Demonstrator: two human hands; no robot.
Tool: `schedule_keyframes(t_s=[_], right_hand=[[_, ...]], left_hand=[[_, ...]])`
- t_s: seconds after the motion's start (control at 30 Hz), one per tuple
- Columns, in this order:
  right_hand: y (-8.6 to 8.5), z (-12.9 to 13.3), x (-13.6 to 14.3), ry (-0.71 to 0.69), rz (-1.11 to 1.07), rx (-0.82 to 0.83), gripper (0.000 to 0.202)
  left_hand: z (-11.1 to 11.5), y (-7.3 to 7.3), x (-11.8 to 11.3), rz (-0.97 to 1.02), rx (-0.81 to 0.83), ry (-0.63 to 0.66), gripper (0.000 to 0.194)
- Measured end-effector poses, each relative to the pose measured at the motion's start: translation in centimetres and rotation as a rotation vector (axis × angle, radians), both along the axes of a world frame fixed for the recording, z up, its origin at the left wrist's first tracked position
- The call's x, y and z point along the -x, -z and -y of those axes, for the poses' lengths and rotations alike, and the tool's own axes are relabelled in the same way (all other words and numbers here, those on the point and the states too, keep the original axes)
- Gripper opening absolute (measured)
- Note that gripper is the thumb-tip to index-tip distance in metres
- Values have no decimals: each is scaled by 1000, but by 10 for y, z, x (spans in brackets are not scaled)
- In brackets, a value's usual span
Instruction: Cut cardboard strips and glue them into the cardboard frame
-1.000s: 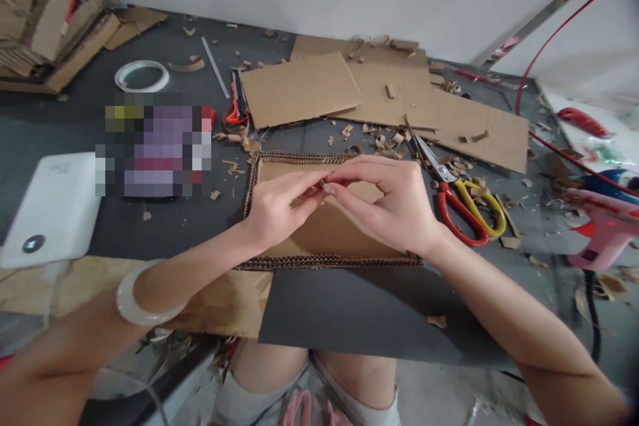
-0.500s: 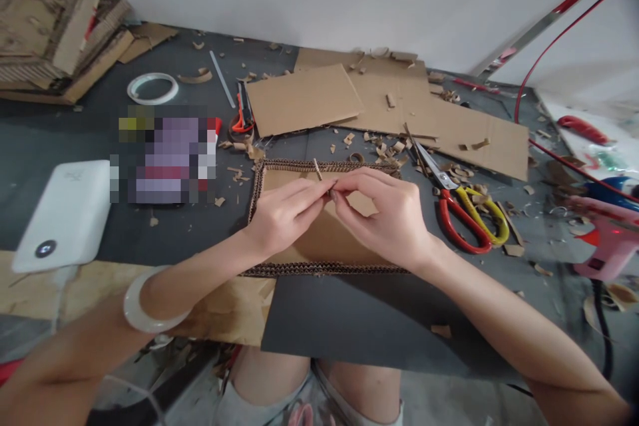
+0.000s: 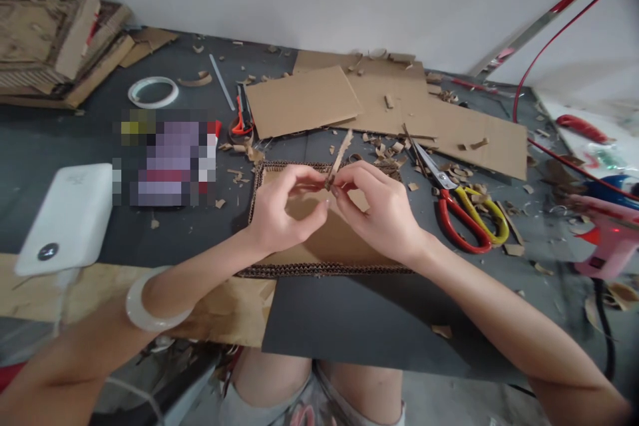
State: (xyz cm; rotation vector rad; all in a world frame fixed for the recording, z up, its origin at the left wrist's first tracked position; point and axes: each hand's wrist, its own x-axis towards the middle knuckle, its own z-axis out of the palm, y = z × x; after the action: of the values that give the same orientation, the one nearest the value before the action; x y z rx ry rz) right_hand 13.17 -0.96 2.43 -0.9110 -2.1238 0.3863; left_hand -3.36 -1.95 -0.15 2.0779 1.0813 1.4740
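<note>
A thin cardboard strip (image 3: pixel 342 152) rises from between my fingertips, its lower end curled into a small roll. My right hand (image 3: pixel 377 210) pinches that rolled end between thumb and fingers. At its left side, my left hand (image 3: pixel 284 206) touches the roll with its fingertips, while its thumb stands apart below. Both hands are above a shallow rectangular cardboard tray (image 3: pixel 319 271) with walls of corrugated strips. The tray lies on the dark table, and my hands cover parts of its back wall and floor.
Red-and-yellow scissors (image 3: pixel 464 223) lie right of the tray, with a pink glue gun (image 3: pixel 606 236) farther right. Cardboard sheets (image 3: pixel 304 103), scraps and an orange cutter (image 3: pixel 241 113) lie behind. A white tape roll (image 3: pixel 152 92) and white power bank (image 3: pixel 67 219) are left.
The strip has swung from leaning left to leaning right, and more of it shows. My left thumb has moved down, away from the fingers.
</note>
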Motion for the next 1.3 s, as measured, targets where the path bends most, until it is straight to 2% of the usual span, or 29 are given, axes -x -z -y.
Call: schedule_keyframes(t_s=[0.1,0.17,0.27,0.5,0.67,1.03,1.3], right_hand=[[5,-1,0,16,21,-96,11],[7,-1,1,16,35,-132,13],[10,0,2,12,61,-161,15],[13,0,4,-17,115,-210,17],[15,2,6,-21,122,-184,21],[20,4,8,56,21,-86,15],[21,4,7,30,20,-55,14]], left_hand=[[-3,-1,0,-2,86,15,5],[-5,-2,1,-92,35,26,13],[-6,-2,1,-143,-20,24,12],[-6,1,2,-194,31,18,13],[-5,1,2,-218,27,3,12],[-4,1,-1,-213,-84,-14,12],[-4,1,0,-257,39,4,14]])
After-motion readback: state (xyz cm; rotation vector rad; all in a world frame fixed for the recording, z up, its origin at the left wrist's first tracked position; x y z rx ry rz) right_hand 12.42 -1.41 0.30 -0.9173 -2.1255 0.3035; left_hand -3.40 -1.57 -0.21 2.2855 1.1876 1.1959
